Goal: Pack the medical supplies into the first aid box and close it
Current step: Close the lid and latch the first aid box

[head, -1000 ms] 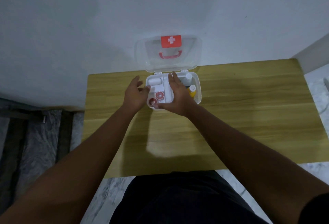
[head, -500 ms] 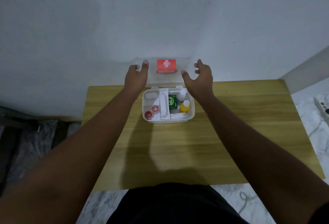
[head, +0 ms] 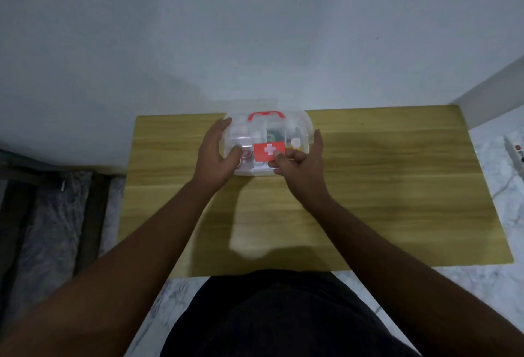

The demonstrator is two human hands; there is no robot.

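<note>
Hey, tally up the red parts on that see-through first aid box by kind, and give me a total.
Red carrying handle on the clear plastic lid: 1
Red rectangular latch with a white cross: 1
Red-rimmed round containers seen through the lid, blurred, beside the left hand: 2
Total: 4

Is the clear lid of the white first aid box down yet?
Down: clear lid covers the box, supplies showing through it. Whether the red clasp is latched, cannot tell.

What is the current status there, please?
Both hands on box: left hand, right hand. Clear lid down over first aid box. Nothing in the way.
</note>
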